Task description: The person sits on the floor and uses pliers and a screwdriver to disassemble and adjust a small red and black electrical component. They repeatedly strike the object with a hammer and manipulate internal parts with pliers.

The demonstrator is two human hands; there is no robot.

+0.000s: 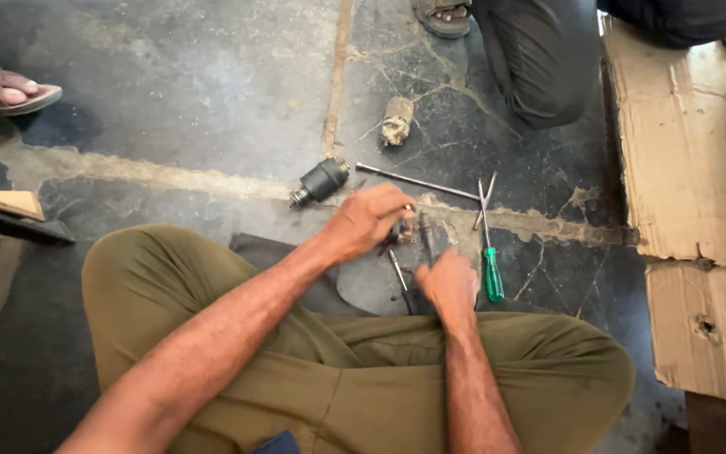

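I watch my left hand [369, 220] curled shut over a small dark metal part [400, 232] just above the dark mat [371, 290] in front of my crossed legs. The part sits at the fingertips, toward three o'clock from the palm, and I cannot make out its full shape. My right hand [447, 282] is fisted around a dark tool [428, 238] whose shaft runs up toward eleven o'clock, its tip meeting the part from the five o'clock side. Both hands are on the work; the right lies lower and nearer my body.

A thin rod [398, 274] lies on the mat between the hands, slanting from twelve to six o'clock. At three o'clock from the right hand, just beside it, lies a green-handled screwdriver [489, 252], long axis nearly upright in the picture, handle low. A long steel bar [418, 182] lies at twelve o'clock, running nine to three. A black cylindrical motor part [321, 181] lies at eleven o'clock, near. The cardboard sheet [682, 168] edges the floor well apart at three o'clock; another person's trouser leg [531, 59] is at one o'clock.
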